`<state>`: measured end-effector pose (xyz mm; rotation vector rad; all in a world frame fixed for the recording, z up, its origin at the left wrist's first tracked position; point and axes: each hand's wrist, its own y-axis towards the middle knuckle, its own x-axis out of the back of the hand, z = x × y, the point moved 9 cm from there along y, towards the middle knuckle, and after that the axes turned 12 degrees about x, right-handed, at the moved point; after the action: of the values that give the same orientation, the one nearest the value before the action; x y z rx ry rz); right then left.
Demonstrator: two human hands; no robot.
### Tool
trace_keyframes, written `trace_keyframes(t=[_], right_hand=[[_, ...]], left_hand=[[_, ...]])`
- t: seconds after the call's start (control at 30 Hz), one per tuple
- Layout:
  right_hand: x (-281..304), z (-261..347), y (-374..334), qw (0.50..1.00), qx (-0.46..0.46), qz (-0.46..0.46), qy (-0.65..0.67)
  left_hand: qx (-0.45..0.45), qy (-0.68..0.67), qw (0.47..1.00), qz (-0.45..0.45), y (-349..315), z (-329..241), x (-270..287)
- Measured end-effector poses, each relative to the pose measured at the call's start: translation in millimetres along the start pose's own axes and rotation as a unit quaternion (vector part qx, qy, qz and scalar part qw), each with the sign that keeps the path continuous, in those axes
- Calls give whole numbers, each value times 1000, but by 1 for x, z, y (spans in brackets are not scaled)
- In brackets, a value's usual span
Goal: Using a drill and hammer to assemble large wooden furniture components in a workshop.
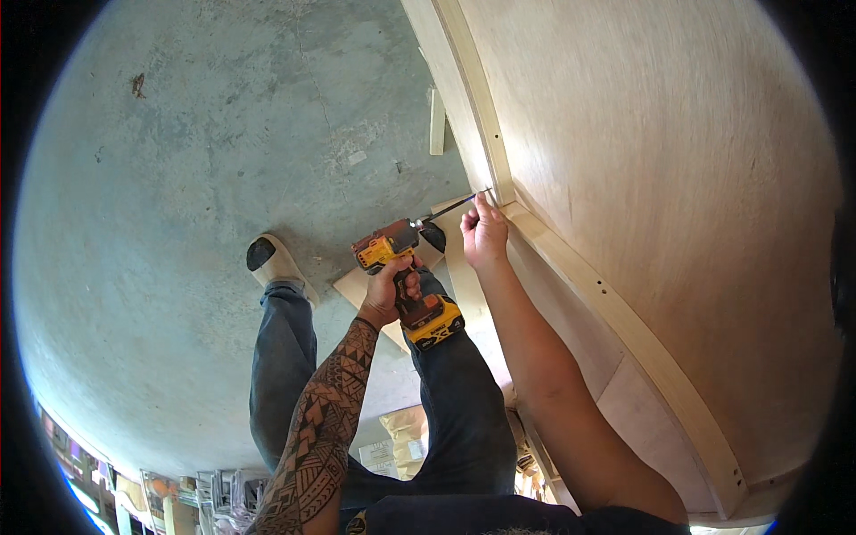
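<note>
My left hand (385, 290) is wrapped round the grip of a yellow and black cordless impact driver (388, 247) with a battery (434, 323) at its base. A long, thin driver bit (446, 210) runs from its chuck up to the right. At the bit's far end, my right hand (487, 236) is closed in a pinch, thumb and index finger round what looks like a small screw (489, 189). Its point faces the pale wooden batten (501, 169) at the corner of a large plywood panel (642, 134). Whether the point touches the wood, I cannot tell.
A second batten (615, 303) with drilled holes curves down the panel toward the lower right. On the concrete floor (205, 152) lie a short wood offcut (437, 122) and a flat board (352, 283) by my foot. A paper bag (406, 437) lies behind my legs.
</note>
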<state>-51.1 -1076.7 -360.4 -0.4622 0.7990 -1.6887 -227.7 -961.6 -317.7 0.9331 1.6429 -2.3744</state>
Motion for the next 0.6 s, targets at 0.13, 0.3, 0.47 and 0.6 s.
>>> trace_keyframes(t=[0.13,0.3,0.47,0.6], right_hand=[[-2,7,-48,965,-25,45,-256],[-1,52,-129,967,-24,34,-250],[8,59,-162,989,70,-59,-113],[-1,65,-164,974,204,-56,-80]], left_hand=[[-3,7,1000,-2,0,-2,5],[5,18,1000,-2,1,0,4],[10,23,1000,6,1,-3,0],[13,22,1000,10,9,-4,-3]])
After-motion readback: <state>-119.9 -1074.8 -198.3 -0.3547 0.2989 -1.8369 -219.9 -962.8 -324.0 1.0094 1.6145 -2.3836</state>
